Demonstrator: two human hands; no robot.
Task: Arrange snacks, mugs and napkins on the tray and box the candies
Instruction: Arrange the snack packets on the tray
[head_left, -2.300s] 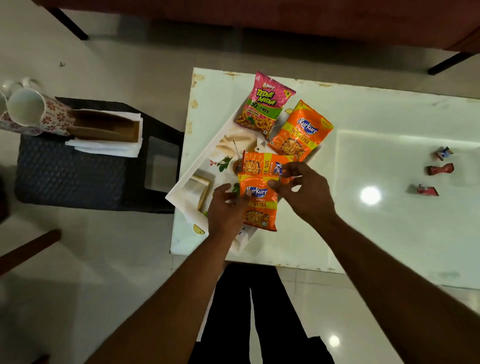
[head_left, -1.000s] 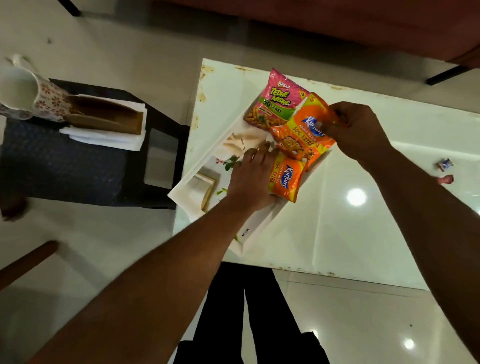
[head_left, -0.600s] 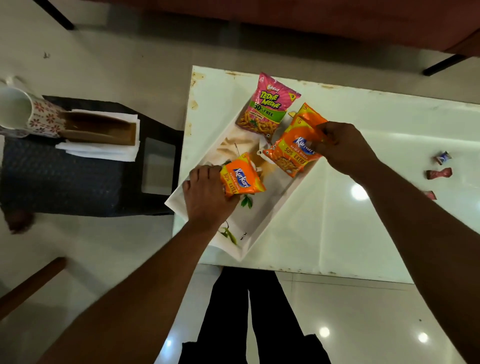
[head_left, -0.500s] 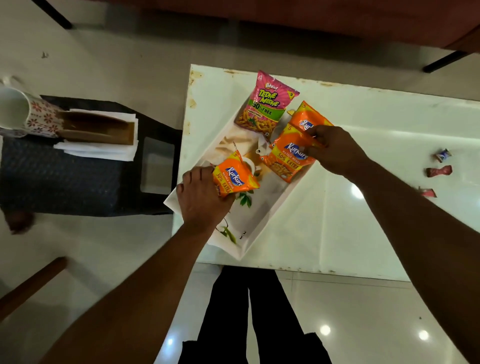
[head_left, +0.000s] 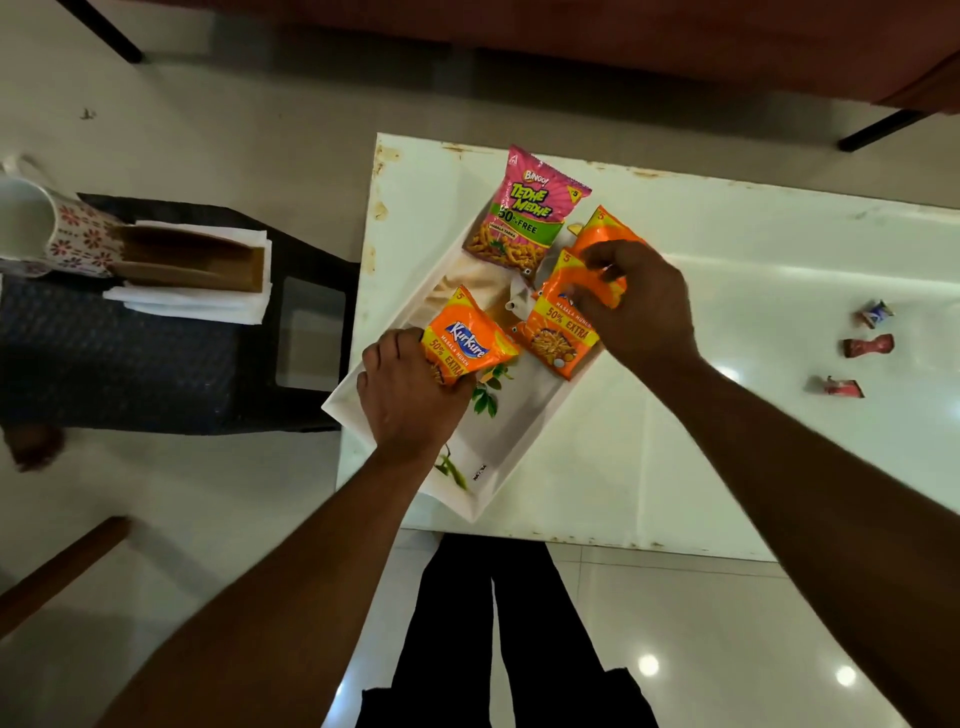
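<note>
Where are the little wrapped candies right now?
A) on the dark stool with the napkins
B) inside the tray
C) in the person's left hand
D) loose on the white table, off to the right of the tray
D: three wrapped candies lie loose on the bare white table, well right of the tray, while both hands are busy with orange snack packets.

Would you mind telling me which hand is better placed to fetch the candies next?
Right. The right hand is nearer the candies lying at the table's right side; the left hand grips an orange packet over the tray's far-left part.
</note>
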